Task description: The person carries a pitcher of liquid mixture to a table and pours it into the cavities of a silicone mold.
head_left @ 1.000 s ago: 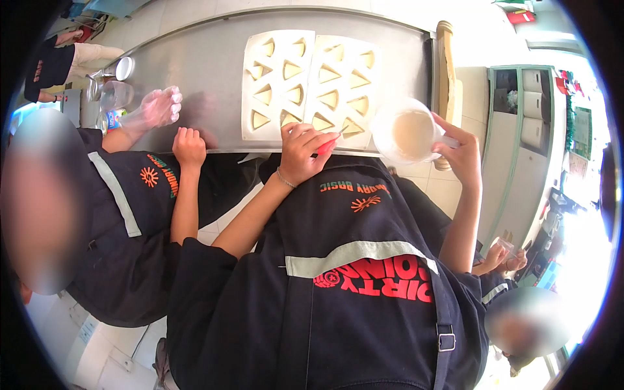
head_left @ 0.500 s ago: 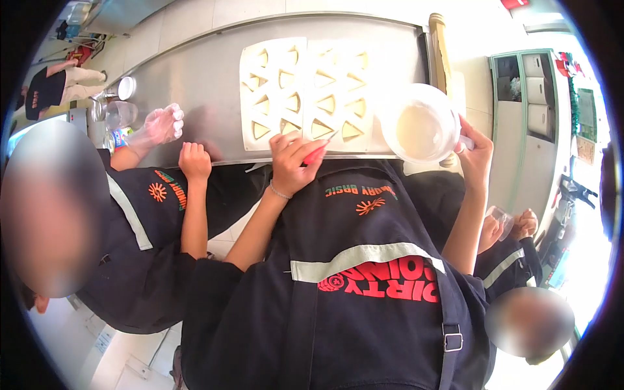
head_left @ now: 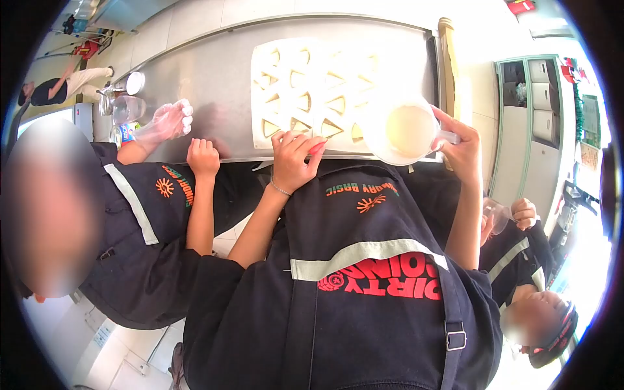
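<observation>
My left hand [head_left: 296, 156], a bracelet at its wrist, is closed round a small red-handled tool [head_left: 316, 149] at the near edge of a pale sheet [head_left: 260, 84]. Rows of triangular dough pieces [head_left: 330, 127] lie on that sheet. With my right hand [head_left: 458, 144] I grip the handle of a white cup [head_left: 403, 132], which holds a pale liquid and hangs over the sheet's near right corner. The tip of the tool is hidden by my fingers.
At the left, a co-worker's gloved hand [head_left: 170, 121] and bare fist [head_left: 203, 158] are over the metal table [head_left: 214, 71]. Jars [head_left: 129, 109] stand beyond them. Another person [head_left: 520, 260] holds a clear cup at the right. A wooden rail [head_left: 447, 65] borders the table.
The cup in my right hand has moved left, back over the sheet's corner, since half a second ago. My left hand has shifted slightly left from a second ago. The view has shifted too.
</observation>
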### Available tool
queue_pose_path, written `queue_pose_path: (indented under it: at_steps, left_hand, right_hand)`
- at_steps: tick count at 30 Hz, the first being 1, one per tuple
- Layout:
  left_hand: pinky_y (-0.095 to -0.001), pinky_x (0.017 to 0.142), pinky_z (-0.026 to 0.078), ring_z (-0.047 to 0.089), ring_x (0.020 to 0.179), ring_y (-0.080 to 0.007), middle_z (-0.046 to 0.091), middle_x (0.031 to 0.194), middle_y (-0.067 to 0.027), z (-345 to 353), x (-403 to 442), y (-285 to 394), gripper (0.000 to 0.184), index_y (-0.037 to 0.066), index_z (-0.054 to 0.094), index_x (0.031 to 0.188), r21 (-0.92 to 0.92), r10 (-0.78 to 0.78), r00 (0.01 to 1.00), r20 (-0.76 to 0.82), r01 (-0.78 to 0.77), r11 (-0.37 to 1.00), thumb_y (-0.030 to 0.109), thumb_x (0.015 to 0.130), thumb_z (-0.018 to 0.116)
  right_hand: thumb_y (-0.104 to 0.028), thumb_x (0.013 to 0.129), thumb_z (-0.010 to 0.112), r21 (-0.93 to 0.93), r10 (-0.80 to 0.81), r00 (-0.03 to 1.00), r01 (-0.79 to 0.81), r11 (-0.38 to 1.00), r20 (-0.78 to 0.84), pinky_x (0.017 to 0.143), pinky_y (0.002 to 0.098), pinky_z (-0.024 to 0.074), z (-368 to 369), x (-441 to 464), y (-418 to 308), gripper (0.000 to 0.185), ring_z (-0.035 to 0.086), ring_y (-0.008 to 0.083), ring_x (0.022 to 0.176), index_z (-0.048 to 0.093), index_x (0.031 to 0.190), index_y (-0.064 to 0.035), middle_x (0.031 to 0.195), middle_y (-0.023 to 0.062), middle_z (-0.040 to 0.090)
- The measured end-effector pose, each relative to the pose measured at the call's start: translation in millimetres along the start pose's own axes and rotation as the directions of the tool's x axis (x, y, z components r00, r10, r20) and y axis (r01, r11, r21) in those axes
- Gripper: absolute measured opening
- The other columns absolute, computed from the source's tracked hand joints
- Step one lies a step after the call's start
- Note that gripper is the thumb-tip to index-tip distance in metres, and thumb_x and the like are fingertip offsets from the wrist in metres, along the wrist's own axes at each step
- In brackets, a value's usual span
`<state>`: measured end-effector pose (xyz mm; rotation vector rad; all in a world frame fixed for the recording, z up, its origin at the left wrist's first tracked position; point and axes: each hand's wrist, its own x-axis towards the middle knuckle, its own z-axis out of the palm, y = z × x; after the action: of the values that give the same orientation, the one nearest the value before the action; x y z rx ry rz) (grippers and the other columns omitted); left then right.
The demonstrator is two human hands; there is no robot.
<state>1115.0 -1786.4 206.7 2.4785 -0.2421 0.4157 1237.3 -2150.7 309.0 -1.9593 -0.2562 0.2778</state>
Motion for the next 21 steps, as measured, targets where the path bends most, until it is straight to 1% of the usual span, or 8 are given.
queue_pose_path:
  at_steps: [3,5,7,8,10,13,16,21]
  left_hand:
    - [-0.0423,0.101,0.038,0.064,0.097,-0.0224,0.073,0.092,0.0006,1.5,0.0,-2.4,0.021,0.018,0.082,0.107,0.012,-0.005,1.000,0.017,0.005,1.000,0.020,0.087,0.085]
    - [-0.0415,0.095,0.037,0.063,0.091,-0.0183,0.069,0.088,0.0048,2.0,0.3,-3.1,0.019,0.020,0.080,0.108,0.065,0.109,0.994,-0.018,-0.108,0.992,0.021,0.089,0.084]
    - [-0.0415,0.096,0.037,0.063,0.091,-0.0175,0.068,0.087,0.0055,2.8,-2.5,-1.3,0.020,0.020,0.080,0.109,0.081,0.135,0.991,-0.014,-0.133,0.988,0.022,0.089,0.084]
    - [-0.0414,0.096,0.037,0.063,0.091,-0.0166,0.068,0.087,0.0061,2.7,-4.3,0.0,0.021,0.020,0.080,0.110,0.098,0.160,0.987,-0.009,-0.159,0.982,0.022,0.089,0.084]
    - [-0.0414,0.097,0.038,0.063,0.091,-0.0161,0.067,0.087,0.0062,2.9,-8.3,1.0,0.021,0.021,0.080,0.110,0.112,0.162,0.987,-0.018,-0.159,0.981,0.022,0.089,0.084]
    - [-0.0413,0.097,0.038,0.063,0.091,-0.0156,0.067,0.088,0.0060,1.9,-11.9,2.4,0.021,0.021,0.080,0.110,0.111,0.150,0.988,-0.023,-0.147,0.983,0.022,0.090,0.084]
    - [-0.0410,0.097,0.038,0.063,0.090,-0.0157,0.067,0.088,0.0057,2.4,-14.6,1.8,0.020,0.021,0.080,0.109,0.094,0.124,0.992,-0.017,-0.122,0.988,0.022,0.090,0.083]
    - [-0.0406,0.095,0.039,0.063,0.090,-0.0158,0.067,0.088,0.0057,3.4,-8.8,-0.3,0.017,0.020,0.079,0.107,0.083,0.101,0.995,-0.017,-0.100,0.992,0.021,0.091,0.083]
  right_hand:
    - [-0.036,0.072,0.100,-0.028,0.001,1.000,-0.001,1.000,0.011,0.064,0.0254,0.0420,4.1,-0.9,-4.1,0.074,0.050,0.0045,0.073,0.078,0.138,-0.0089,0.080,-0.0056,0.060]
    - [-0.034,0.072,0.100,-0.052,0.000,1.000,0.001,0.999,0.021,0.065,0.0253,0.0438,7.5,-1.8,-11.8,0.073,0.052,0.0048,0.074,0.078,0.138,-0.0088,0.080,-0.0042,0.063]
    - [-0.032,0.072,0.100,-0.143,0.019,0.999,-0.013,0.990,0.046,0.069,0.0276,0.0489,12.1,-2.0,-20.9,0.072,0.058,0.0083,0.075,0.078,0.136,-0.0078,0.083,0.0035,0.072]
    - [-0.032,0.072,0.100,-0.144,0.020,0.999,-0.013,0.990,0.048,0.069,0.0276,0.0489,14.6,-1.2,-22.0,0.072,0.058,0.0083,0.075,0.078,0.136,-0.0078,0.083,0.0035,0.072]
    - [-0.032,0.071,0.099,-0.224,-0.031,0.997,0.046,0.973,0.070,0.073,0.0316,0.0532,19.1,0.3,-23.5,0.072,0.064,0.0128,0.076,0.079,0.135,-0.0074,0.091,0.0125,0.078]
    - [-0.033,0.069,0.099,-0.257,-0.023,0.995,0.046,0.965,0.092,0.075,0.0345,0.0548,23.4,1.9,-28.5,0.072,0.067,0.0161,0.077,0.079,0.135,-0.0088,0.096,0.0157,0.080]
    - [-0.034,0.070,0.099,-0.291,0.018,0.994,0.016,0.956,0.112,0.075,0.0345,0.0552,25.0,3.2,-35.1,0.071,0.068,0.0158,0.079,0.079,0.134,-0.0110,0.097,0.0157,0.081]
    - [-0.035,0.070,0.099,-0.284,-0.007,0.992,0.043,0.958,0.124,0.074,0.0345,0.0555,27.1,7.4,-36.5,0.071,0.067,0.0154,0.078,0.080,0.134,-0.0117,0.096,0.0154,0.080]
